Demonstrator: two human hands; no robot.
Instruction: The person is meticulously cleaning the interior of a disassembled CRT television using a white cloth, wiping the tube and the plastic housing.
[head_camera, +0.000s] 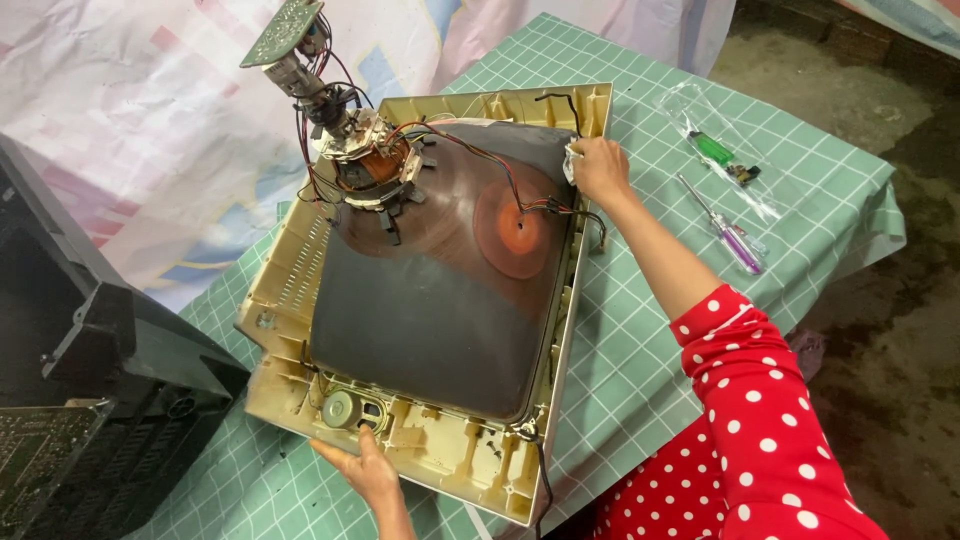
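Observation:
An opened old television lies face down on the green checked tablecloth (640, 330): a cream plastic front frame (290, 300) around a dark picture tube (440, 300) with a reddish round cap and wires. The tube neck with a copper coil (365, 160) and a small circuit board (283, 32) sticks up at the back. My right hand (598, 168), in a red polka-dot sleeve, presses a white cloth on the tube's far right corner. My left hand (362, 472) rests flat on the frame's near edge, beside a small speaker (340, 408).
A purple-handled screwdriver (735, 240) and a green tool (715, 150) on clear plastic lie on the cloth to the right. The black back cover (110, 380) with a circuit board stands at the left. Bare dirt floor shows on the right.

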